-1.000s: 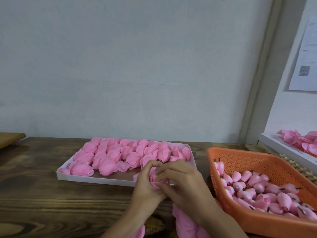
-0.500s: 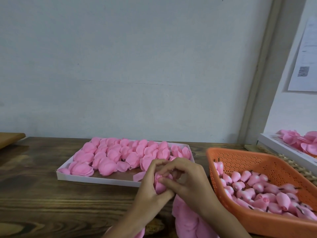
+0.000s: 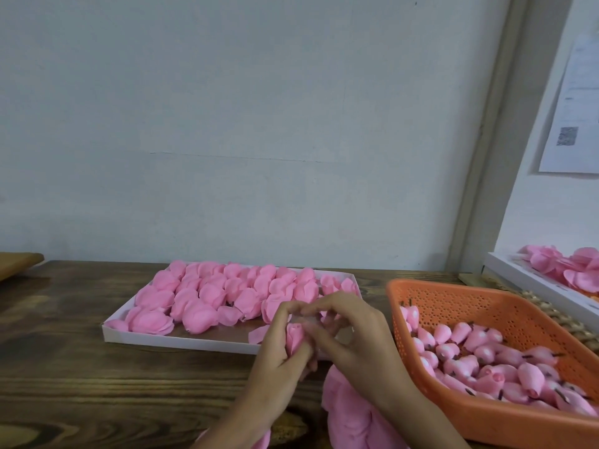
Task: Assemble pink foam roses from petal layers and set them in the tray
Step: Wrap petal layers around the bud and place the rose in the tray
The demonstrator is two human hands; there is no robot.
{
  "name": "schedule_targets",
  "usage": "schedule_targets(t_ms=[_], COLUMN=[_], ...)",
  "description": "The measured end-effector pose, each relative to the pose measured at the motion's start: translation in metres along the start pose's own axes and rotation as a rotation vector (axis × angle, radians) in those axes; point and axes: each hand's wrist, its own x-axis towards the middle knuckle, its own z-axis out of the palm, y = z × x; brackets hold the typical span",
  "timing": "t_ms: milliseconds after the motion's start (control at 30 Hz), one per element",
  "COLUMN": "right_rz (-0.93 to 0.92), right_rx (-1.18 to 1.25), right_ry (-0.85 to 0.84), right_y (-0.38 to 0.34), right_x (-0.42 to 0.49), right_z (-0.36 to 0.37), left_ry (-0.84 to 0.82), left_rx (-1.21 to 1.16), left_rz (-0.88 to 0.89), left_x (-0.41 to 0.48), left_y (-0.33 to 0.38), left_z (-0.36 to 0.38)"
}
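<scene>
- Gripping a small pink foam rose (image 3: 294,339), the left hand (image 3: 275,361) curls round it; the right hand (image 3: 356,338) pinches its top.
- Dark wooden table (image 3: 64,367) below, grey wall (image 3: 259,124) behind.

Pink foam rose (image 3: 295,340) upright at near edge of white tray (image 3: 181,340); finished roses (image 3: 201,296) fill tray; petal layers (image 3: 350,413) heaped nearer.
</scene>
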Motion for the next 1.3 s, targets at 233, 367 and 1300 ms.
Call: schedule_targets(t_ms=[233, 367, 1300], right_rz=[0.121, 0.124, -0.084], right_rx=[0.129, 0.141, -0.164], right_ry=[-0.073, -0.06, -0.14], right_y=[-0.004, -0.01, -0.009], right_x=[-0.002, 0.0, -0.004], right_z=[0.001, -0.003, 0.003], left_ry=[0.042, 0.036, 0.133], left_rx=[-0.092, -0.115, 0.078], left_rz=[-0.032, 0.015, 0.132], left_x=[0.001, 0.003, 0.009], left_y=[0.008, 0.011, -0.004], left_z=[0.001, 0.001, -0.005])
